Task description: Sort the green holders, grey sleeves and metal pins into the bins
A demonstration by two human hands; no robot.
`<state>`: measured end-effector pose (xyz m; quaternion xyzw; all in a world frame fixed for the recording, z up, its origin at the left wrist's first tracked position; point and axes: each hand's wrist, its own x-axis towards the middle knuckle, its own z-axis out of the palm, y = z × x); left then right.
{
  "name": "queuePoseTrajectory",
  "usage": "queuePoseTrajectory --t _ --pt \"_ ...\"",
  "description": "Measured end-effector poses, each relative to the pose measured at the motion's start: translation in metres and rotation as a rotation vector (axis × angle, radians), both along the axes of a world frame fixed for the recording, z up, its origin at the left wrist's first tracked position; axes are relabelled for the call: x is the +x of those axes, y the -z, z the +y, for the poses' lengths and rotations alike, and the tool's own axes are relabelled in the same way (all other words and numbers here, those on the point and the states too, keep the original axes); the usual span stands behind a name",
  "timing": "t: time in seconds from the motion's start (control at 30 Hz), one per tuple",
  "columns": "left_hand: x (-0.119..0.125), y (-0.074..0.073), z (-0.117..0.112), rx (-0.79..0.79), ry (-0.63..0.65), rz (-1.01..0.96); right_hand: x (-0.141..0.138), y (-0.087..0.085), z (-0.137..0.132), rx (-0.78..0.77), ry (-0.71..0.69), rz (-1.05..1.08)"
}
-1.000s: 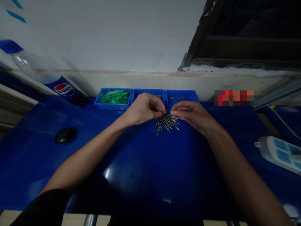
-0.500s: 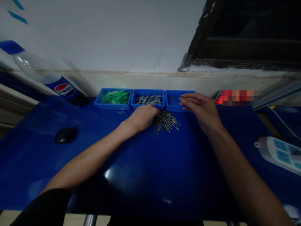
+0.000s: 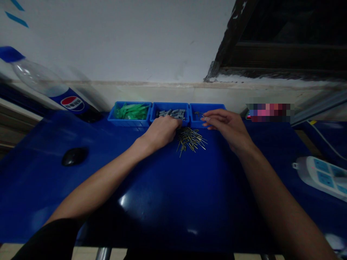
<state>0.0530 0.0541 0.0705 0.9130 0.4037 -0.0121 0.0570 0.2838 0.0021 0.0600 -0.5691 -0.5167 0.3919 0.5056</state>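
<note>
A loose pile of thin metal pins [image 3: 191, 140] lies on the blue table [image 3: 168, 187]. Behind it stand three small blue bins in a row: one with green parts [image 3: 132, 111], one with grey parts [image 3: 171, 113], and a right bin [image 3: 199, 115] with a few pins. My left hand [image 3: 162, 131] rests knuckles-up at the pile's left edge. Its fingers are curled by the grey-parts bin, and their tips are hidden. My right hand [image 3: 227, 126] hovers at the right bin's front edge with fingers stretched out and nothing visible in them.
A Pepsi bottle [image 3: 51, 90] lies at the back left, and a black mouse [image 3: 73, 156] sits on the left of the table. A white power strip [image 3: 322, 176] lies at the right edge. A wall rises right behind the bins.
Both hands left their joined pinch above the pile. The left dropped to the table beside the pins, uncovering the grey-parts bin. The right reached to the right bin, then drew slightly back left.
</note>
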Motion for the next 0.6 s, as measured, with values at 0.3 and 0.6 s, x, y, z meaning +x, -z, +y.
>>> queuePoseTrajectory --t 0.3,0.6 --pt "0.006 0.009 -0.005 -0.026 0.023 0.092 -0.001 0.001 -0.001 -0.027 -0.045 -0.007" --pt "0.002 -0.002 -0.005 -0.002 0.035 0.022 0.001 0.006 0.000 -0.020 -0.082 -0.025"
